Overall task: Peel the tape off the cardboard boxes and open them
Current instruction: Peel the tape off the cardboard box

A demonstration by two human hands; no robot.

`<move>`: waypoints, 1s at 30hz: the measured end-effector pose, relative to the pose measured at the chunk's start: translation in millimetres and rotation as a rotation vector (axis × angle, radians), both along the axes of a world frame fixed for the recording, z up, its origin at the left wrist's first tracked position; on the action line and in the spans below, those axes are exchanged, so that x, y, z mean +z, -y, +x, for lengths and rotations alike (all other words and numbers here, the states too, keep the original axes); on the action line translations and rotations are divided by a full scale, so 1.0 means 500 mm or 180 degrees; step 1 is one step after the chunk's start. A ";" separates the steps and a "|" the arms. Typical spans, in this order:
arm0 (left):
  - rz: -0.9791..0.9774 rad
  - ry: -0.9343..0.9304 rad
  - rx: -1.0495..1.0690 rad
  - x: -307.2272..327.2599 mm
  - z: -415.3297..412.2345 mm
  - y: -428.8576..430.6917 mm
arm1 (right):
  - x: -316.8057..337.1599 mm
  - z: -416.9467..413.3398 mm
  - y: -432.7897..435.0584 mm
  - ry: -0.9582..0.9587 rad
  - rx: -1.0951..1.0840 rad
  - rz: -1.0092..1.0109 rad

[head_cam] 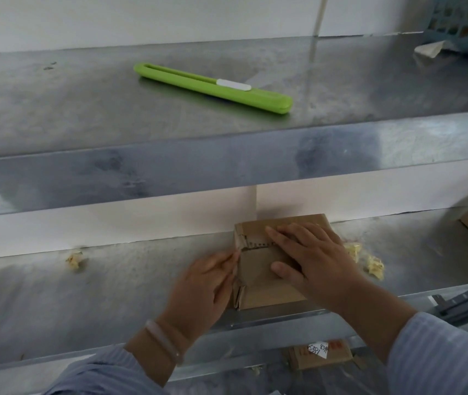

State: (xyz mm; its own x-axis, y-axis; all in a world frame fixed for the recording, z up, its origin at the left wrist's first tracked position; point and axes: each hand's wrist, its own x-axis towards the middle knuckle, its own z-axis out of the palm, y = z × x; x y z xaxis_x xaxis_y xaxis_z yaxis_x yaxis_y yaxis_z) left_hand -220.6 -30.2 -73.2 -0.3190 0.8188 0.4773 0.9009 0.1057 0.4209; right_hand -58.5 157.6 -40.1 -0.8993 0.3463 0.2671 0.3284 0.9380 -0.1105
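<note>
Though small, box (258, 289) under right hand (312, 260)

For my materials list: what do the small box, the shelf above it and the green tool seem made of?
Small box: brown corrugated cardboard, matte; fluting shows at the torn edge.
Shelf: sheet metal, probably steel; dull sheen, smeared reflections.
Green tool: likely plastic; smooth, evenly bright.

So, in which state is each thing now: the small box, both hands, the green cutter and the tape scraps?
small box: closed, flat on the lower shelf.
tape strip: partly lifted at the box's left edge.
left hand: pinches the tape strip.
right hand: fingers straight, presses on the box top.
green cutter: lies on the upper shelf, unheld.
tape scraps: crumpled, right of the box.
</note>
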 end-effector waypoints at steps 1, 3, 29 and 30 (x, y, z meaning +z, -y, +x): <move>-0.0004 0.0290 -0.0012 0.000 -0.001 0.007 | -0.001 -0.009 0.007 0.0027 -0.0066 0.0019; 0.0139 0.1603 0.0290 0.023 -0.001 0.001 | -0.004 -0.022 0.023 0.0092 -0.0192 0.0015; -0.0417 0.3535 0.0402 0.072 -0.064 -0.098 | -0.007 -0.004 0.029 -0.0145 0.0161 -0.0284; -0.0336 0.3628 0.0412 0.067 -0.061 -0.094 | -0.008 -0.005 0.028 -0.0200 0.0157 -0.0314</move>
